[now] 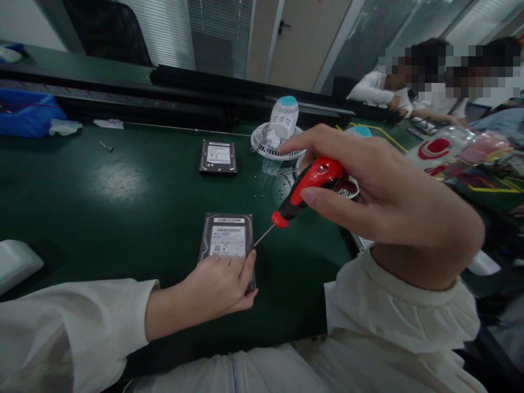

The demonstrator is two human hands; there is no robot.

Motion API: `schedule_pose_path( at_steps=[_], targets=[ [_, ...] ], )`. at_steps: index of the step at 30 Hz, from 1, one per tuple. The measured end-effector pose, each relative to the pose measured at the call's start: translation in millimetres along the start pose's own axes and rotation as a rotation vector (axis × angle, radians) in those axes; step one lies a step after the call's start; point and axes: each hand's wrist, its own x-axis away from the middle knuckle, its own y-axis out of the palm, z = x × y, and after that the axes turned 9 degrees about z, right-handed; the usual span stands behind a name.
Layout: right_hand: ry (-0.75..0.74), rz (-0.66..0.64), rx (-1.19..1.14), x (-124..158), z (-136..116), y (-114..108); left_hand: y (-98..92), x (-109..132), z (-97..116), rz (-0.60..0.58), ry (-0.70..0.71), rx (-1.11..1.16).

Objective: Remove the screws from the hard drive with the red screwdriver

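A hard drive (227,236) with a white label lies flat on the green table (123,207) in front of me. My left hand (216,286) covers its near end, fingers curled and pressing it down. My right hand (380,191) is closed round a red and black screwdriver (305,188). The metal tip of the screwdriver slants down to the drive's right edge, just above my left fingers.
A second hard drive (218,156) lies farther back. Behind it stands a small white fan (278,134) with loose screws (266,188) around it. A blue bin (27,112) sits far left. Two people in white sit at the back right.
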Motion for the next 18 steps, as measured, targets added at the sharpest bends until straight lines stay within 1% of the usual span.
schedule_pose_path(
  at_steps=[4, 6, 8, 9, 11, 14, 16, 18],
  targets=[
    [0.077, 0.07, 0.107, -0.5, 0.2, 2.3, -0.2, -0.4, -0.4, 0.005, -0.002, 0.008],
    [0.042, 0.055, 0.078, -1.0, -0.8, 2.5, -0.2, -1.2, -0.3, 0.001, -0.004, 0.008],
    [-0.015, 0.025, -0.002, -1.7, -2.2, 1.9, 0.0, -1.8, 0.0, 0.004, -0.007, 0.003],
    [-0.02, 0.014, -0.029, -2.1, -2.9, 1.7, 0.2, -2.0, 0.1, 0.011, -0.007, 0.001],
    [0.028, 0.013, -0.017, -3.1, -4.3, 1.9, 0.8, -2.0, 0.1, 0.029, -0.003, 0.0],
    [0.107, 0.037, 0.07, -4.6, -5.3, 2.9, 1.1, -1.9, -0.2, 0.037, 0.003, 0.009],
    [0.097, 0.017, 0.045, -5.4, -5.5, 2.6, 0.7, -1.6, -0.3, 0.029, 0.002, 0.018],
    [0.06, -0.021, -0.032, -6.2, -5.9, 1.6, 0.3, -1.3, 0.0, 0.027, 0.001, 0.017]
  ],
)
